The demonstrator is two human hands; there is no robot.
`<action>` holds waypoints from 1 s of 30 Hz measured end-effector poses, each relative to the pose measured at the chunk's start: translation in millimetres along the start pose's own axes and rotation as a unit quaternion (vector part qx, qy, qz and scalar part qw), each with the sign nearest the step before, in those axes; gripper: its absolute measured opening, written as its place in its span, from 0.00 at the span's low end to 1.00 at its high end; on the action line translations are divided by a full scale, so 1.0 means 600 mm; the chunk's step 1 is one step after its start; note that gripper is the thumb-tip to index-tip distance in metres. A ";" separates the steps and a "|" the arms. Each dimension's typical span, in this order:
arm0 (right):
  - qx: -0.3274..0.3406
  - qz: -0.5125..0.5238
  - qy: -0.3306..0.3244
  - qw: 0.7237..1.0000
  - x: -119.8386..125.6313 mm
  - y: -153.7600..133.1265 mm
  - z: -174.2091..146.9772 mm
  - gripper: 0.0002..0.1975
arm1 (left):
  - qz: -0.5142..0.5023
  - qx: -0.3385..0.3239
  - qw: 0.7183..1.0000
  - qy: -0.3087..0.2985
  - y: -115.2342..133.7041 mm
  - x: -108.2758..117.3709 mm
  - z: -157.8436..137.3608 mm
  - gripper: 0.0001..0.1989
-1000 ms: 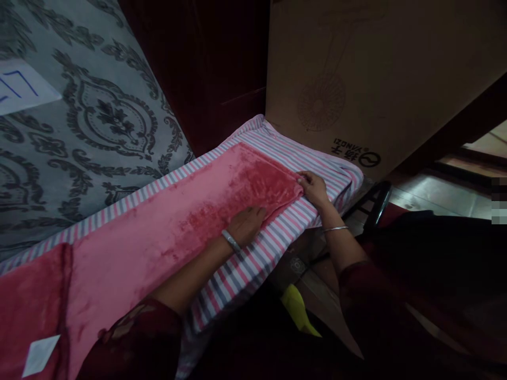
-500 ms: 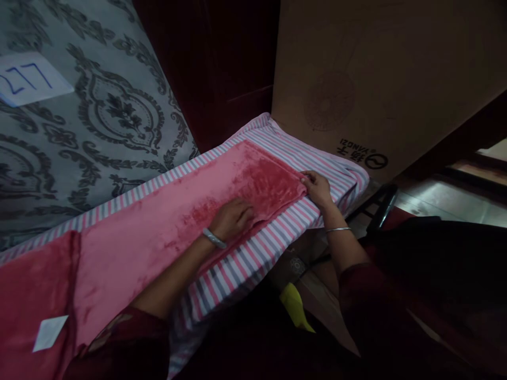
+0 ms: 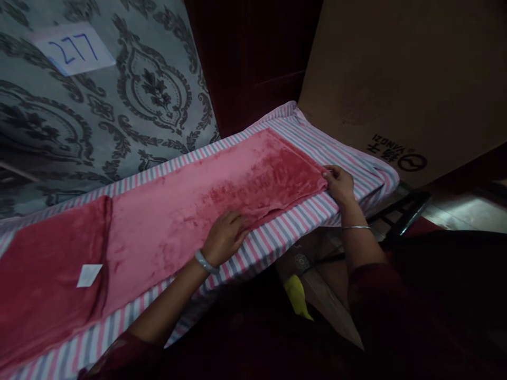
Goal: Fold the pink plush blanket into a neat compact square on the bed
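Note:
A red plush blanket [image 3: 186,195] lies in a long flat strip on a board with a striped cover [image 3: 293,227]. Its left part [image 3: 51,274] is doubled over and carries a white label [image 3: 89,275]. My right hand [image 3: 341,186] pinches the blanket's near right corner between thumb and fingers. Further left, my left hand [image 3: 225,236] has its fingers curled onto the near edge, where the fabric is raised in a small fold; its fingertips are partly hidden. A grey bangle [image 3: 206,262] is on my left wrist and a thin silver one [image 3: 356,227] on my right.
A large cardboard box [image 3: 396,79] stands behind the board's right end. Grey patterned fabric [image 3: 158,89] with a paper marked 277 [image 3: 81,48] rises behind the left side. Below the board are a dark metal frame [image 3: 407,214] and something yellow [image 3: 298,296].
My left hand has moved from the blanket's upper surface to its near edge. My right hand keeps hold of the corner. The view has shifted, so the scene sits further right.

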State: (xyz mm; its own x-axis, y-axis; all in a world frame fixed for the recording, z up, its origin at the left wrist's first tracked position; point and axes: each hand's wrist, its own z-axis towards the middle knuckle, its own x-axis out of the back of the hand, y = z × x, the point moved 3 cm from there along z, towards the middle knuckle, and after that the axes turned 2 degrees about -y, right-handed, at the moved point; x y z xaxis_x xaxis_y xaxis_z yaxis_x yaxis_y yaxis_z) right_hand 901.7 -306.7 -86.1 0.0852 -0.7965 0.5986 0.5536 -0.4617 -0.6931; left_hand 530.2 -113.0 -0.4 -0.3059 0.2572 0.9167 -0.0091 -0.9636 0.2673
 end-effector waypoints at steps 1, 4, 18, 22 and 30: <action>-0.013 0.004 0.004 1.000 0.000 0.000 -0.001 0.23 | 0.007 0.007 1.000 -0.004 0.003 -0.008 0.009 0.09; -0.054 0.027 0.011 0.998 0.002 -0.003 -0.002 0.23 | 0.049 0.016 0.998 -0.030 0.005 -0.032 0.031 0.05; -0.021 0.020 0.028 0.999 -0.005 0.011 0.002 0.21 | 0.043 -0.015 0.999 -0.017 -0.011 -0.015 0.006 0.08; -0.027 0.028 0.035 0.999 -0.010 0.025 0.003 0.20 | 0.031 0.035 0.999 0.021 -0.029 0.028 -0.038 0.10; 0.005 0.000 0.032 0.999 -0.008 0.032 0.003 0.19 | 0.059 0.047 0.997 -0.025 -0.020 0.019 -0.084 0.15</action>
State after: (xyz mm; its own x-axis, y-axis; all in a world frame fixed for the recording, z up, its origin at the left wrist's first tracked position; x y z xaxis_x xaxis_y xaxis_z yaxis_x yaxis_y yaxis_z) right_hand 913.8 -311.2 -101.6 0.0332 -0.8199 0.5715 0.5615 -0.4577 -0.6893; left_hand 478.7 -102.2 -8.1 -0.2525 0.1482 0.9562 0.1133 -0.9769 0.1813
